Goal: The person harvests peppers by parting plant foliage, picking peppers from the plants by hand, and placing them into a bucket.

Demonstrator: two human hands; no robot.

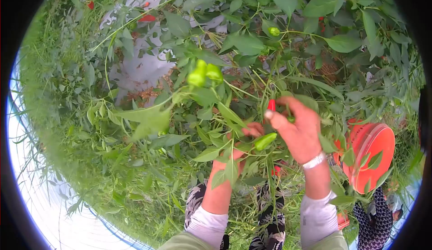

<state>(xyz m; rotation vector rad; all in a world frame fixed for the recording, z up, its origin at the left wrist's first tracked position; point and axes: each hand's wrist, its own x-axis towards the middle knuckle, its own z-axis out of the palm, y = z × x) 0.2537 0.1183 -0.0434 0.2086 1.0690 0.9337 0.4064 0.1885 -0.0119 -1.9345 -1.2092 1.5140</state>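
Observation:
My right hand (pixel 299 126) is closed, thumb and forefinger pinched on a red pepper (pixel 271 105) among the stems. My left hand (pixel 245 137) reaches in from the lower left, partly covered by leaves; its fingers curl among the stems, and what they hold, if anything, is hidden. Between the two hands hangs a green pepper (pixel 265 141). Farther up the same leafy growth, two pale green peppers (pixel 197 74) hang side by side.
A red bucket (pixel 370 157) is tilted at the right, with leaves in front of it. Another person's patterned clothing (pixel 375 223) shows at the lower right. Grey ground sheet (pixel 139 67) lies under the plants. A small green pepper (pixel 274 31) hangs near the top.

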